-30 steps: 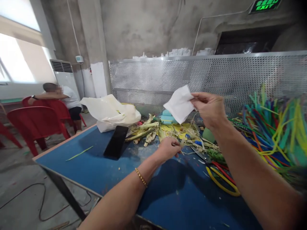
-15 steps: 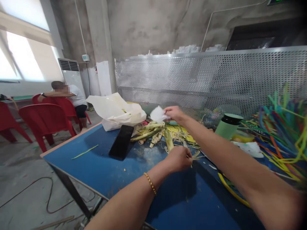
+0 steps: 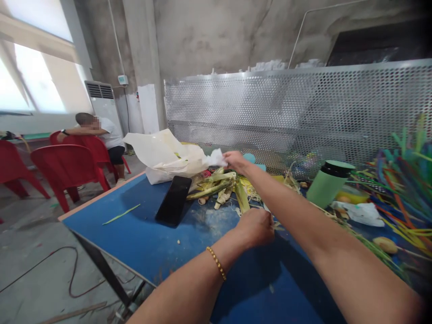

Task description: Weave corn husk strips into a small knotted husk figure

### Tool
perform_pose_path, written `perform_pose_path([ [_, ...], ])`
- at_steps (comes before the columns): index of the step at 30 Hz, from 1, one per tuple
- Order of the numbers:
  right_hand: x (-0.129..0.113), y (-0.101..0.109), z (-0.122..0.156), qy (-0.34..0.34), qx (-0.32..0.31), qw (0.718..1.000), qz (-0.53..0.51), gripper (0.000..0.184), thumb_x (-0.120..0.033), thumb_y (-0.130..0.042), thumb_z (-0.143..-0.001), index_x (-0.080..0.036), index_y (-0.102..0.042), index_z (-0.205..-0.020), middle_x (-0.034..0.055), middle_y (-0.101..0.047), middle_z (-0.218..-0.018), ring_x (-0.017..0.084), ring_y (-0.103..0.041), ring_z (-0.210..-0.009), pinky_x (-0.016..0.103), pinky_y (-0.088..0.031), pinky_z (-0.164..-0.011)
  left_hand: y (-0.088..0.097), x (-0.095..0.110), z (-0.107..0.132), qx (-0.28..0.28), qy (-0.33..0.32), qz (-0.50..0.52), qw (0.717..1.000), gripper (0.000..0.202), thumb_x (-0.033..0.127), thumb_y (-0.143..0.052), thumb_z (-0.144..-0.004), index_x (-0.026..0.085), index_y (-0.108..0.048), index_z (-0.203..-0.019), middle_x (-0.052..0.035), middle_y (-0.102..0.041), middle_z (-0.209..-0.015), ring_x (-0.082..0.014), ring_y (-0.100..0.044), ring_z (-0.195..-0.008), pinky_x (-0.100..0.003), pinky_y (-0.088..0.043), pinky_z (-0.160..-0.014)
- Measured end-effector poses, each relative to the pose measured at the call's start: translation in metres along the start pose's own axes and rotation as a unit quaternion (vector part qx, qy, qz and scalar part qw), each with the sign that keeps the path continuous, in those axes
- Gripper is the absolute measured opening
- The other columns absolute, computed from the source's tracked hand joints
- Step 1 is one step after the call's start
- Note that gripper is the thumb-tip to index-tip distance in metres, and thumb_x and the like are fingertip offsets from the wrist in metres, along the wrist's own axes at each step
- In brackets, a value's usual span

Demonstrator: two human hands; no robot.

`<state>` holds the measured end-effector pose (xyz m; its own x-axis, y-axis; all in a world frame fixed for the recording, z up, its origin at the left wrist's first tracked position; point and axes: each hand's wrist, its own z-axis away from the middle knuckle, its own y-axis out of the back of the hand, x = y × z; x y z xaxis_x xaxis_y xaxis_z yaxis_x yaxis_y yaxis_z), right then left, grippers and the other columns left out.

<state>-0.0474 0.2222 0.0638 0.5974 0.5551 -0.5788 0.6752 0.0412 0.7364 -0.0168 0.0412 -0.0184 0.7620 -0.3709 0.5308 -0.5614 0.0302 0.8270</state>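
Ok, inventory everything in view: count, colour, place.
Table: 1, blue, foreground
Bag: 1, white, on table
Phone: 1, black, near bag
Stalks: several, greenish, by phone
Thin strip: 1, green, left of phone
Bottle: 1, green, right side
Coloured strips: many, mixed, far right
Panel: 1, silver, behind table
Chairs: at least 3, red, left
Person: 1, white top, among chairs
Air conditioner: 1, white, behind person
Sheet: 1, white, in right hand
Bracelet: 1, gold, left wrist
Left hand: 1, over table
Right hand: 1, beside bag

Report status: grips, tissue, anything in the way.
Right-hand grip: pinching white tissue. Left-hand grip: curled, contents hidden. Tissue beside plastic bag, contact unclear. Stalks clutter table near right-hand grip, possibly in the way.
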Motion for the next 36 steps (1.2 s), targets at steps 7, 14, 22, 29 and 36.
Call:
perform_pose_path([
  [7,0.016,-0.017,0.010,0.046,-0.110,0.967,0.227,0.047,-0.001,-0.058,-0.067,-0.021,-0.075,-0.106,0.0125,-0.070,-0.115,0.028,-0.063,-0.112,0.032,-0.046,-0.095,-0.002,-0.002,0.001,0.022,-0.003,-0.003,1.000,0.022,0.020,-0.049,-0.078,0.015,-0.068,-0.089,-0.0147,-0.070,-0.087,-0.0240,-0.064,-0.079,-0.030,-0.047,-0.067],
  [14,0.014,0.006,0.008,0.100,-0.127,0.928,0.335,0.062,-0.002,-0.052,-0.075,-0.019,-0.057,-0.134,0.0157,-0.065,-0.124,0.029,-0.061,-0.114,0.031,-0.046,-0.091,0.003,0.003,0.001,0.001,-0.022,-0.005,1.000,0.021,0.014,-0.049,-0.077,0.014,-0.070,-0.078,-0.0131,-0.070,-0.080,-0.0213,-0.064,-0.075,-0.027,-0.046,-0.068],
  [22,-0.001,0.037,0.048,0.163,-0.086,0.917,0.352,0.044,-0.007,-0.048,-0.084,-0.016,-0.066,-0.122,0.0157,-0.063,-0.119,0.024,-0.061,-0.108,0.029,-0.042,-0.094,-0.001,0.004,0.002,0.013,-0.049,0.031,0.998,0.025,0.013,-0.049,-0.075,0.015,-0.073,-0.081,-0.0096,-0.072,-0.079,-0.0163,-0.061,-0.071,-0.023,-0.045,-0.068],
  [29,0.001,0.094,0.134,0.227,0.046,0.957,0.176,0.029,-0.015,-0.049,-0.086,-0.016,-0.075,-0.098,0.0071,-0.073,-0.095,0.017,-0.065,-0.086,0.027,-0.047,-0.083,-0.006,0.007,-0.002,-0.018,-0.054,0.247,0.967,0.018,0.015,-0.052,-0.072,0.013,-0.069,-0.078,-0.0021,-0.066,-0.065,-0.0105,-0.056,-0.054,-0.021,-0.043,-0.057],
  [36,0.007,0.138,0.240,0.138,0.111,0.981,0.078,0.025,-0.025,-0.056,-0.084,-0.017,-0.075,-0.098,0.0071,-0.074,-0.094,0.017,-0.066,-0.080,0.029,-0.050,-0.074,0.036,-0.004,-0.001,0.254,0.047,0.569,0.781,0.009,0.018,-0.064,-0.065,0.012,-0.062,-0.072,-0.0013,-0.063,-0.061,-0.0077,-0.054,-0.048,-0.019,-0.036,-0.048],
])
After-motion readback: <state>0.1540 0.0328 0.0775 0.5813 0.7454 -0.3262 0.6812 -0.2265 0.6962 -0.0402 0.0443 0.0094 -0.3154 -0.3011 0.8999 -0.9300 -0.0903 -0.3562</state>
